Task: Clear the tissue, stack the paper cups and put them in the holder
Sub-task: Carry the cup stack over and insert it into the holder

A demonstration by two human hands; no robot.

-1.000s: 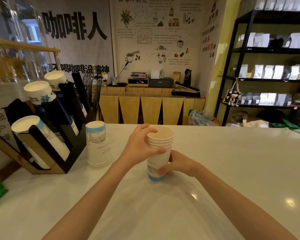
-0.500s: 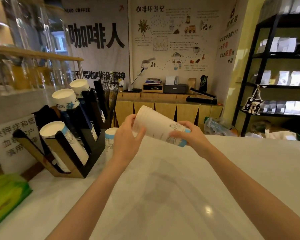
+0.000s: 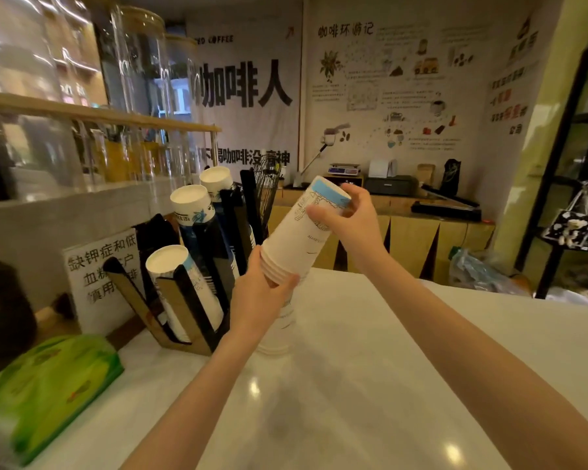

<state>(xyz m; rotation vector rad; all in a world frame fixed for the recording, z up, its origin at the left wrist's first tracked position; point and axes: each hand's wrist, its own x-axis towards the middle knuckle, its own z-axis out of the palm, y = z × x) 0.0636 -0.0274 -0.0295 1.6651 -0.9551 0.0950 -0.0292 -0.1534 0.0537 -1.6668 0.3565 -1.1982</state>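
Note:
I hold a stack of white paper cups [image 3: 296,239] with a blue band, tilted mouth-down and bottom-up above the counter. My left hand [image 3: 258,293] grips the rims at the lower end. My right hand [image 3: 347,222] grips the blue-banded base at the top. Under them a second stack of cups [image 3: 280,327] stands upside down on the white counter, partly hidden by my left hand. The black and brown cup holder [image 3: 184,300] stands just to the left, with three stacks of cups leaning in its slots. A green tissue pack [image 3: 48,388] lies at the near left.
A white sign with Chinese text [image 3: 99,266] leans behind the holder. Glass jars stand on a wooden shelf [image 3: 99,113] at upper left. A wire basket [image 3: 267,184] is behind the holder. The white counter [image 3: 370,385] stretches right; a black rack [image 3: 564,171] is at far right.
The held stack went from upright on the counter to lifted and turned bottom-up, and has moved left over the standing stack. My view swung left toward the holder.

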